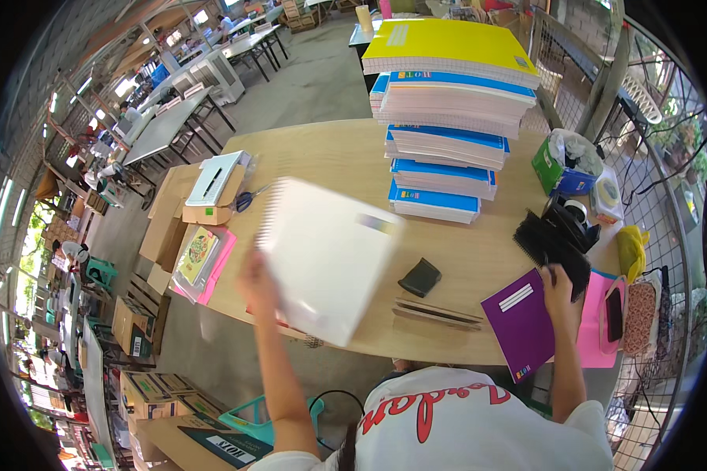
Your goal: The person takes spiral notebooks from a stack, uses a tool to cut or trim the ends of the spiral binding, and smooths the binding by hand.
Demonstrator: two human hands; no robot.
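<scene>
Two hands busy: left hand (pixel 258 284) grips white page block (pixel 327 257), mid-swing, blurred; right hand (pixel 558 286) presses purple cover (pixel 522 322). Next likely: seat block squarely on cover.

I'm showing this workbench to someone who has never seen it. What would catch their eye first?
Most likely the tall stack of blue-covered notebooks topped by a yellow one, at the far side of the wooden table. Next, the white pad, blurred and lifted above the table's near edge in the left hand. At the right, the right hand rests by a purple notebook and black spiral bindings.
</scene>
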